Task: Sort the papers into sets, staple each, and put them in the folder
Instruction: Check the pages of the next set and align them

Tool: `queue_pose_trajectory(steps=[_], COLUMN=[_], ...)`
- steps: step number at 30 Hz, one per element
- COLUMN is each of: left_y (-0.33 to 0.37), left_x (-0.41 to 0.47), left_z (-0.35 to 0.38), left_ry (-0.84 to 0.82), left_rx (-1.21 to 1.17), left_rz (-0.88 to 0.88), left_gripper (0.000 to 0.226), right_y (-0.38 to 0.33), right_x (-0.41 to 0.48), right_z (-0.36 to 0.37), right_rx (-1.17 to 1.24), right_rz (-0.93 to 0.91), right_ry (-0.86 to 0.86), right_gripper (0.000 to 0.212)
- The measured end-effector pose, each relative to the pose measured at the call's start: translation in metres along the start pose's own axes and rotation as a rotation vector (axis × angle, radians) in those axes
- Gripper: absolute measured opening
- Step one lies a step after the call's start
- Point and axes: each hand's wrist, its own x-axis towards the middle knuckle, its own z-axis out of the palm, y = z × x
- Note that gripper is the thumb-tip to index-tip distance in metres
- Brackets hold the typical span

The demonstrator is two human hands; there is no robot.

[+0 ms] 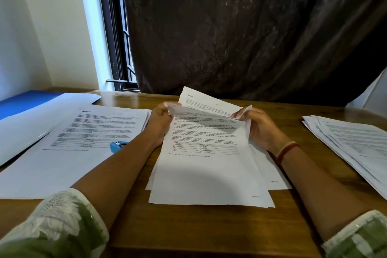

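Left hand and right hand are pinching the stack at twelve o'clock; splayed sheets are probably risking misaligned stapling.

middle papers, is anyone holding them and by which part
Yes. The left hand grips the middle papers at their far left corner, and the right hand holds the far right corner.

Reaching fwd w/ L forearm & R forearm, converging toward the grip; pinching sheets at far-left edge w/ L hand, fingers curled, back of hand toward camera; pinching lifted far-right corner w/ R hand, betw. thumb & fingers; holding wrists approx level, one each side of grip.
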Motion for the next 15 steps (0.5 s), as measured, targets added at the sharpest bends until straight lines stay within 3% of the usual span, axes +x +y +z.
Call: queue_pose_trajectory(steps=[4, 7, 10, 12, 15], left_y=[0.0, -0.007, -0.009, -0.009, -0.007], left_x=[0.002, 0.009, 0.012, 0.012, 0.01], left_z=[0.001, -0.002, -0.004, -0.003, -0.002], left_ry=[0.081, 0.005, -0.05, -0.081, -0.064], left_rx=[-0.062, -0.133, -0.162, -0.173, -0.204], left_rz=[-0.074, -0.076, -0.093, -0.094, -0.104], left_gripper=[0.026, 0.028, 0.021, 0.015, 0.019], right_y=[-0.004, -0.003, 0.009, 0.016, 0.018], right_x=[-0.004, 0.005, 0.014, 0.015, 0.016], right_z=[-0.007, -0.023, -0.033, -0.035, -0.033], right_rx=[0.122, 0.099, -0.242, -0.408, -0.391], right_rz=[0.04, 0.007, -0.018, -0.011, -0.064], right_ry=[-0.099, 0.185, 0.492, 0.508, 0.512], right_gripper=[0.035, 0.055, 0.034, 0.042, 0.048])
